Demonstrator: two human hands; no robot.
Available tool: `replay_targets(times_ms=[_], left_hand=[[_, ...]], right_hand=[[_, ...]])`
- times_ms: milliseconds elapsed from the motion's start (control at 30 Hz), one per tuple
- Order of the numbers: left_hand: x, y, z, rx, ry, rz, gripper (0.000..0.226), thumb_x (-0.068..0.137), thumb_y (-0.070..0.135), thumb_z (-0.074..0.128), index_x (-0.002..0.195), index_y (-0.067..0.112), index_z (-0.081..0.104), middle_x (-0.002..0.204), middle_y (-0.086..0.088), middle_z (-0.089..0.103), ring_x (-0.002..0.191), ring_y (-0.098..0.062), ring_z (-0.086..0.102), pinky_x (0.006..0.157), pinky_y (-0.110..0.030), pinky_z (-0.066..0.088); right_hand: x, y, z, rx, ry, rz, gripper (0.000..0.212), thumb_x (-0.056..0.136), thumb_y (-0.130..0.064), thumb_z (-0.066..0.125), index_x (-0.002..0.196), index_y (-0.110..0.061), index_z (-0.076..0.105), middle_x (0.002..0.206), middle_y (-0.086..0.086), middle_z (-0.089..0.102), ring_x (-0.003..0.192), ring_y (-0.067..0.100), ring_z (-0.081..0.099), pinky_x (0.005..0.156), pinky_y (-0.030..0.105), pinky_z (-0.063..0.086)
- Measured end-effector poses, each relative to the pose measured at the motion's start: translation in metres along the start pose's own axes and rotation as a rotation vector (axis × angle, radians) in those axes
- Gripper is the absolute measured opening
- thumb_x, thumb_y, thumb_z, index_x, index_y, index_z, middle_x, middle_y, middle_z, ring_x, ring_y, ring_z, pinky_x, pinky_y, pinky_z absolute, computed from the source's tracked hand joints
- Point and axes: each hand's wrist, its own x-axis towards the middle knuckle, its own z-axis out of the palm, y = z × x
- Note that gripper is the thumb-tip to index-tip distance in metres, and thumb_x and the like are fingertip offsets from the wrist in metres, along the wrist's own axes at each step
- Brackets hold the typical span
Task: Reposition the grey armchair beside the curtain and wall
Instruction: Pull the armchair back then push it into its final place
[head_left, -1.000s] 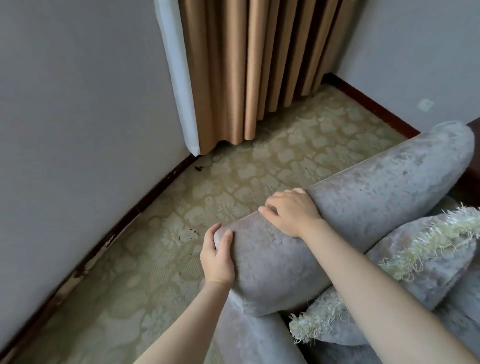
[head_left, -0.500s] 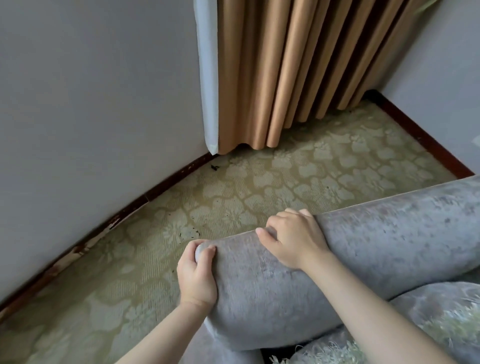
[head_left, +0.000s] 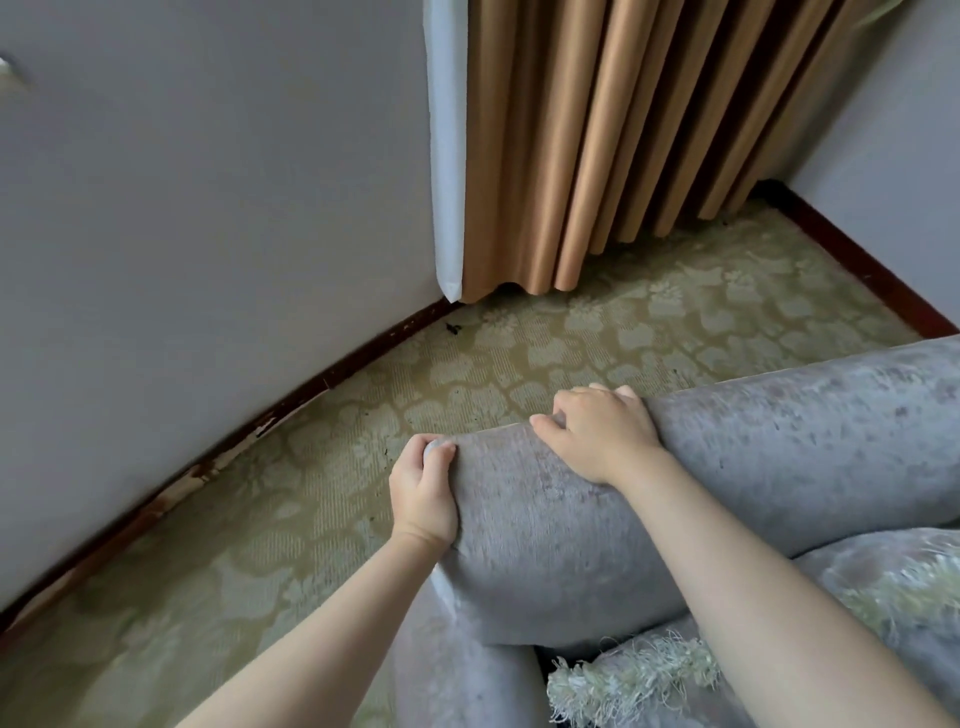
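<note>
Hands (left (head_left: 423, 499), right (head_left: 597, 434)) seemingly gripping armchair (head_left: 727, 467) back

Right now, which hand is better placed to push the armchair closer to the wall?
Probably the right hand: it lies over the top of the grey armchair, on the side away from the wall. The left hand grips only the end corner, nearest the wall.

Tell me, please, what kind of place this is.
Probably a corner of a furnished room, perhaps a bedroom or hotel room. A floor-length tan curtain hangs over patterned carpet, and both hands grip a grey armchair near a grey wall.
</note>
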Motion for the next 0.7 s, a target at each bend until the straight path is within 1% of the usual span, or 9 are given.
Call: replay_targets(times_ms=[67, 167, 233, 333, 433, 500, 533, 633, 700], left_hand=[[-0.011, 0.001, 0.000, 0.008, 0.022, 0.023, 0.060, 0.060, 0.054, 0.038, 0.073, -0.002, 0.055, 0.071, -0.003, 0.055, 0.066, -0.005, 0.047, 0.063, -0.021, 0.038], [-0.018, -0.001, 0.002, 0.036, 0.030, 0.059, 0.050, 0.064, 0.053, 0.038, 0.071, 0.006, 0.056, 0.069, 0.003, 0.056, 0.062, 0.003, 0.047, 0.057, -0.011, 0.037], [-0.007, -0.001, 0.008, 0.056, 0.018, 0.047, 0.045, 0.069, 0.048, 0.041, 0.071, 0.005, 0.056, 0.068, 0.003, 0.055, 0.063, 0.001, 0.047, 0.057, -0.012, 0.037], [0.019, -0.006, 0.014, 0.081, -0.003, 0.005, 0.042, 0.073, 0.042, 0.042, 0.071, 0.002, 0.053, 0.067, 0.003, 0.053, 0.066, -0.008, 0.046, 0.059, -0.022, 0.036], [0.027, -0.018, 0.010, 0.084, -0.041, 0.038, 0.055, 0.068, 0.054, 0.038, 0.072, 0.001, 0.052, 0.066, 0.003, 0.051, 0.063, -0.005, 0.045, 0.060, -0.023, 0.036], [0.025, -0.021, 0.005, 0.088, -0.059, 0.027, 0.049, 0.067, 0.055, 0.037, 0.068, 0.008, 0.050, 0.064, 0.009, 0.050, 0.059, 0.000, 0.044, 0.059, -0.020, 0.037], [0.026, -0.020, 0.004, 0.098, -0.068, 0.015, 0.044, 0.067, 0.055, 0.038, 0.065, 0.012, 0.047, 0.061, 0.010, 0.048, 0.057, 0.000, 0.043, 0.059, -0.022, 0.037], [0.029, -0.013, -0.001, 0.215, -0.128, -0.001, 0.035, 0.075, 0.049, 0.037, 0.063, 0.017, 0.041, 0.058, 0.010, 0.047, 0.057, -0.005, 0.043, 0.059, -0.032, 0.036], [0.032, -0.009, -0.009, 0.369, -0.208, 0.033, 0.035, 0.080, 0.049, 0.033, 0.067, 0.019, 0.045, 0.067, 0.007, 0.055, 0.067, -0.011, 0.051, 0.059, -0.032, 0.038]], right_hand=[[-0.011, 0.004, -0.003, 0.002, 0.025, -0.028, 0.044, 0.088, -0.058, 0.026, 0.071, -0.023, 0.047, 0.084, -0.007, 0.058, 0.090, 0.017, 0.049, 0.085, 0.038, 0.029], [-0.020, 0.012, -0.008, 0.016, 0.024, -0.055, 0.047, 0.083, -0.062, 0.020, 0.064, -0.025, 0.043, 0.073, -0.011, 0.053, 0.082, 0.014, 0.046, 0.080, 0.035, 0.028], [-0.010, 0.017, -0.011, 0.009, -0.007, -0.040, 0.047, 0.086, -0.061, 0.024, 0.065, -0.025, 0.045, 0.072, -0.010, 0.053, 0.082, 0.013, 0.047, 0.084, 0.036, 0.030], [0.014, 0.015, -0.005, 0.001, -0.028, 0.019, 0.045, 0.090, -0.056, 0.030, 0.065, -0.024, 0.047, 0.075, -0.009, 0.055, 0.084, 0.015, 0.049, 0.090, 0.037, 0.033], [0.017, 0.011, 0.006, -0.003, 0.007, 0.049, 0.043, 0.087, -0.058, 0.026, 0.062, -0.026, 0.043, 0.071, -0.010, 0.053, 0.082, 0.014, 0.048, 0.089, 0.037, 0.033], [0.015, 0.008, 0.006, -0.011, -0.001, 0.063, 0.041, 0.087, -0.058, 0.026, 0.062, -0.029, 0.040, 0.073, -0.011, 0.052, 0.084, 0.014, 0.046, 0.089, 0.037, 0.032], [0.014, 0.007, 0.004, -0.015, -0.014, 0.076, 0.040, 0.089, -0.056, 0.028, 0.063, -0.029, 0.040, 0.075, -0.012, 0.052, 0.085, 0.014, 0.045, 0.090, 0.037, 0.032], [0.013, 0.000, -0.002, -0.031, -0.031, 0.118, 0.039, 0.094, -0.052, 0.031, 0.068, -0.026, 0.046, 0.080, -0.009, 0.054, 0.089, 0.016, 0.048, 0.091, 0.037, 0.032], [0.005, -0.006, -0.003, -0.033, -0.024, 0.160, 0.041, 0.096, -0.050, 0.028, 0.077, -0.024, 0.052, 0.088, -0.006, 0.057, 0.099, 0.018, 0.052, 0.097, 0.037, 0.031]])
